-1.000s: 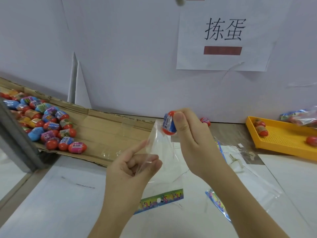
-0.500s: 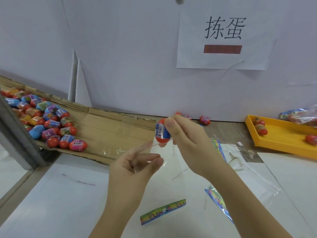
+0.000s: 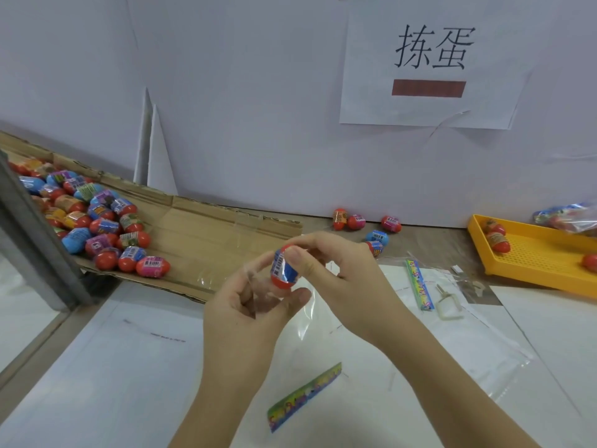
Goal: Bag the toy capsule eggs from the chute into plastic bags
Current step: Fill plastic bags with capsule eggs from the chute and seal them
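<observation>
On a white-papered bench (image 3: 113, 367), a person bags toy capsules one at a time. The cardboard chute (image 3: 210, 234) slants in from the left with a heap of capsule eggs (image 3: 103, 227) waiting at its low end. A yellow tray (image 3: 542, 257) at the right holds a few more, and several loose eggs (image 3: 355, 221) lie against the back wall. A clear plastic bag (image 3: 310, 334) hangs at centre, its coloured header strip (image 3: 303, 396) trailing just above the bench. The left hand (image 3: 239, 315) pinches the film at the bag's mouth, its fingers curled and its thumb forward. The right hand (image 3: 349, 279) grips a red-and-blue egg (image 3: 283, 270) between thumb and fingertips. A second ago that egg was held high above the bag with the hands apart. It has since come down and leftwards, and it now sits at the opening, close against the left thumb. The egg appears to be on the point of entering the bag but is not yet released. This insertion looks nearly done, though the full chute suggests many remain.
</observation>
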Tool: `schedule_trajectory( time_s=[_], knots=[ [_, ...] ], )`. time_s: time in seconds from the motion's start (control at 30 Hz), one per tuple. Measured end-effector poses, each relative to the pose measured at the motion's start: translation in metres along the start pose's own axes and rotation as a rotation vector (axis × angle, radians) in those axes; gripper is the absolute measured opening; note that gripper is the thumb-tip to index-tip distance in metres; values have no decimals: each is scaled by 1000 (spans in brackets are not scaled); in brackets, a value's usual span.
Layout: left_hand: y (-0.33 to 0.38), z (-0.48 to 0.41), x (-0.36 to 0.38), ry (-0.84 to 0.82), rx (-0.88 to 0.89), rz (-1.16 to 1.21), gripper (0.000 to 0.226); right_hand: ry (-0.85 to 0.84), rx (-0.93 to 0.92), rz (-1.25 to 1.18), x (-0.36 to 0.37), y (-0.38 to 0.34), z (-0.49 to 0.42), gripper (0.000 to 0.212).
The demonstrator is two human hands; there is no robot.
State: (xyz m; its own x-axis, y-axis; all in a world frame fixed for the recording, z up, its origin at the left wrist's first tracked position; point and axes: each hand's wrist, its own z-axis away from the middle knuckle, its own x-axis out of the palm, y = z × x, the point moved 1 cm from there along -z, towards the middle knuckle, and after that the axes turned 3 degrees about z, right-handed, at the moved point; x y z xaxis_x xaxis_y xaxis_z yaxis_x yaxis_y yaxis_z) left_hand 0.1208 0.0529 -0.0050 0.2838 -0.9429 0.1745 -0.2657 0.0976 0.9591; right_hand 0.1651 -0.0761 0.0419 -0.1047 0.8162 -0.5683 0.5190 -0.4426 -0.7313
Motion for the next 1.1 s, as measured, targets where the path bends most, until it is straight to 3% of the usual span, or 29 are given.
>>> schedule_trajectory(
  time_s=[0.23, 0.43, 0.63, 0.77, 0.87, 0.93, 0.97, 1.03, 1.07, 1.1],
  knots=[
    [-3, -2, 0, 51, 63, -42, 67, -43, 12, 110, 0, 0, 3, 13],
    [-2, -1, 0, 16, 90, -55, 74, -47, -86, 292, -3, -1, 3, 18],
    [-1, 2, 1, -6, 191, -138, 80, -119, -164, 331, -7, -1, 4, 20],
    [2, 2, 0, 1, 154, -50, 77, -258, -188, 302, -6, 0, 4, 27],
    [7, -2, -3, 70, 116, 61, 72, -78, -249, 105, -6, -1, 4, 16],
    [10, -4, -6, 110, 91, 126, 73, 112, -215, -27, -5, 1, 6, 41],
    [12, -5, -7, 117, 82, 140, 74, 113, -140, -93, -4, 4, 6, 61],
    [12, -5, -7, 118, 69, 155, 70, -110, 106, -154, 0, 9, 4, 87],
    [11, -5, -8, 124, 57, 163, 67, -270, 194, -180, 2, 12, 4, 84],
    [10, -5, -8, 134, 44, 173, 65, -394, 236, -229, 4, 16, 3, 67]
  ],
)
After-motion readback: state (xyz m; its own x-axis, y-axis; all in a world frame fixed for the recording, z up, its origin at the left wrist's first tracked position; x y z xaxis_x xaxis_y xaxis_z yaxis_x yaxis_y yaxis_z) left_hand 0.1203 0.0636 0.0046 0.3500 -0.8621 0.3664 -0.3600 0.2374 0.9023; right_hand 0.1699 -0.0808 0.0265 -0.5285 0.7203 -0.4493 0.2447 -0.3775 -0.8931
